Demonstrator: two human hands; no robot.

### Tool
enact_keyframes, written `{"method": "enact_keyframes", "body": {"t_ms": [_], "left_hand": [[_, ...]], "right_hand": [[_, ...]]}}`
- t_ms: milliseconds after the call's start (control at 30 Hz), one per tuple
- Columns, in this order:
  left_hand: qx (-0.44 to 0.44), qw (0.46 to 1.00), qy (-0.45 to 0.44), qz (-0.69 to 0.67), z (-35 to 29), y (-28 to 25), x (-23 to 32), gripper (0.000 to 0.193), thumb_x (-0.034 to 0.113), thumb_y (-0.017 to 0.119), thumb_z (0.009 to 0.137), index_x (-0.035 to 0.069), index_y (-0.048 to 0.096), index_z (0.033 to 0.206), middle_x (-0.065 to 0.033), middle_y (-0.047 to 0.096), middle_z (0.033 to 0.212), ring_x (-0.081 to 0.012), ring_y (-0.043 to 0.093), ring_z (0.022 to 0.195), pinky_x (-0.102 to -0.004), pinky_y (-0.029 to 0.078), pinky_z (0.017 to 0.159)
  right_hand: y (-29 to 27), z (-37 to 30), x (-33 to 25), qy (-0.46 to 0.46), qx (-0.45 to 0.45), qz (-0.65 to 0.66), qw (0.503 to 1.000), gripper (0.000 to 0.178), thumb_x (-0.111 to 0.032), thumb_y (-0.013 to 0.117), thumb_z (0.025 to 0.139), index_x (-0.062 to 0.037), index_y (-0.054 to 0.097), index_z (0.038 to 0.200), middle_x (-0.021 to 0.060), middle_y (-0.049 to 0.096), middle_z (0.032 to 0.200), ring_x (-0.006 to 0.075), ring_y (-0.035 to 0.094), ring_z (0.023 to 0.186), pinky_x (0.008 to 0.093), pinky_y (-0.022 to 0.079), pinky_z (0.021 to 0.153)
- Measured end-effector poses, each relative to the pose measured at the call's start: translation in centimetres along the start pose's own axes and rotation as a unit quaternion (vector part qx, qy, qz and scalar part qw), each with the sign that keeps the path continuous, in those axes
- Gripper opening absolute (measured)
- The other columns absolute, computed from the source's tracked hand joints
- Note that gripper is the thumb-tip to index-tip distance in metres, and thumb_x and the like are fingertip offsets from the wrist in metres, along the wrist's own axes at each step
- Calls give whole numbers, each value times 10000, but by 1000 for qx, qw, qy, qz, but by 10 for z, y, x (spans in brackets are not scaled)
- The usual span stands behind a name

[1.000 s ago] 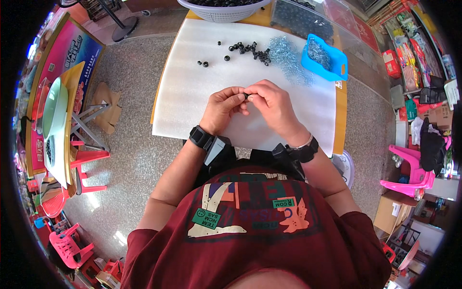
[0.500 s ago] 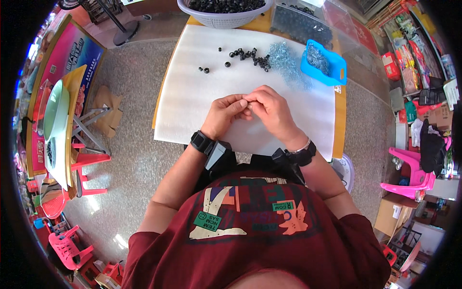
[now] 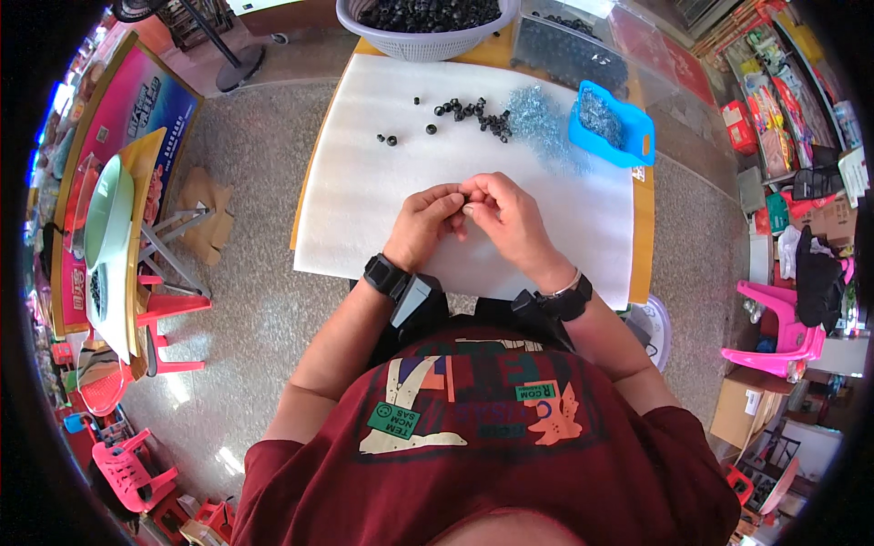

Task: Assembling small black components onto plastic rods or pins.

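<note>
My left hand point(image 3: 424, 223) and my right hand point(image 3: 512, 223) meet over the near middle of the white sheet point(image 3: 364, 200). Their fingertips pinch together around a small dark piece point(image 3: 467, 199), mostly covered by the fingers. Beyond them lie loose small black round parts point(image 3: 492, 123), a few strayed to the left. Beside these spreads a heap of tiny clear bluish pieces point(image 3: 539, 118). More such pieces fill a bright blue plastic tray point(image 3: 605, 151) to the right.
A lilac basket point(image 3: 423, 45) full of black parts stands at the table's far edge. Next to it is a transparent bin point(image 3: 569, 64) with dark parts. A pink chair point(image 3: 774, 332) stands on the right; a side table with a green basin point(image 3: 109, 209) on the left.
My right fingers have shifted slightly at the pinch, and a dark piece now shows between the fingertips. The loose parts and the blue tray stay in place on the table.
</note>
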State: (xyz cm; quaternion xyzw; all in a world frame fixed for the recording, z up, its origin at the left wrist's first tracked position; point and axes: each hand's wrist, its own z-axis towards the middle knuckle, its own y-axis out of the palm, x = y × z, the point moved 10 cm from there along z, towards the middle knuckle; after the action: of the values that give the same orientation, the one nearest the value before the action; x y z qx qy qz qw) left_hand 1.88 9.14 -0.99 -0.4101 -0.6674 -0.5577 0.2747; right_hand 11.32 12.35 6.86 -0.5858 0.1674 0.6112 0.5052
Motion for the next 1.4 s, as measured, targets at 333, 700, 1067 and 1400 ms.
{"method": "enact_keyframes", "body": {"t_ms": [333,700,1067,1400], "left_hand": [[44,999,11,27,-5,-2,7,273,152,475,944,-49,563,1106,-30,579,806,-95,525,675,-246,469,600],[17,998,36,-46,-6,9,13,283,124,422,971,-69,530,1147,-77,600,955,-132,580,804,-288,501,751],[62,998,31,15,-4,-2,7,271,144,418,952,-33,565,1096,-16,524,715,-79,479,609,-233,433,515],[67,997,26,33,-8,1,10,224,155,410,946,24,550,1061,25,541,749,-40,485,600,-189,380,492]], "right_hand": [[0,4,-21,-67,8,-65,996,135,-14,548,820,-18,556,955,137,566,851,321,562,807,399,467,699],[-2,2,-22,-64,32,-92,993,176,15,541,832,-13,580,1002,118,546,897,264,595,771,343,502,659],[-4,-8,-23,-102,79,-89,988,155,-10,570,799,-28,571,953,138,546,894,331,552,814,413,466,710],[-1,-7,-30,-96,107,-104,984,154,-14,552,797,-40,546,949,124,521,912,310,523,880,403,445,767]]}}
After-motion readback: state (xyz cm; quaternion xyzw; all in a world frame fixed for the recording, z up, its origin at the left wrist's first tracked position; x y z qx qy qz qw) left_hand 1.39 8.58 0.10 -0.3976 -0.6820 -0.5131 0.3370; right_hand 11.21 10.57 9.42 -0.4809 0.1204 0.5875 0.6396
